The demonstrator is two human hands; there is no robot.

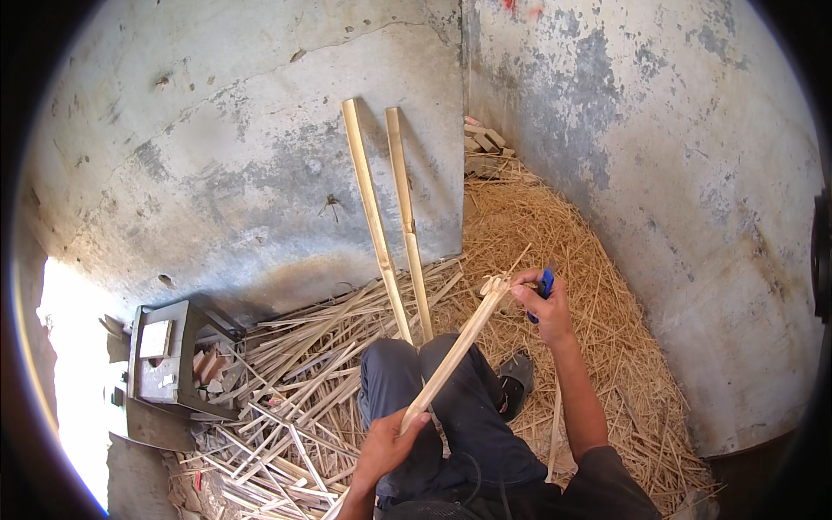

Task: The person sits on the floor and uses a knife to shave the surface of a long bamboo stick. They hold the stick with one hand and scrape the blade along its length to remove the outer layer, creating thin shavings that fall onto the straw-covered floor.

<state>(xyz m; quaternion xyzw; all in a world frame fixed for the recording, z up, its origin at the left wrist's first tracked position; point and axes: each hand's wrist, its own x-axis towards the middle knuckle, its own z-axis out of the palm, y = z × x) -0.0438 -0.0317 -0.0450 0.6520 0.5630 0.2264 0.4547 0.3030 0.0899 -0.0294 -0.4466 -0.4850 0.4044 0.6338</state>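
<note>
A pale split bamboo strip [459,354] slants up and away across my lap. My left hand [392,442] is closed round its near end, beside my left thigh. Beyond my knees, my right hand [544,305] is closed on a blue-handled tool [545,282], which looks like a knife; its blade cannot be made out. The fingertips of that hand are at the strip's far end, where curled shavings [494,284] bunch up. Whether they pinch the shavings is too small to tell.
Two longer bamboo strips [373,208] lean on the wall [260,173] ahead. Split strips [303,373] lie heaped at left beside a dark wooden stool-like frame [165,360]. Straw-like shavings [598,347] cover the floor at right, with bricks [484,139] in the far corner. A dark shoe [517,386] shows by my right knee.
</note>
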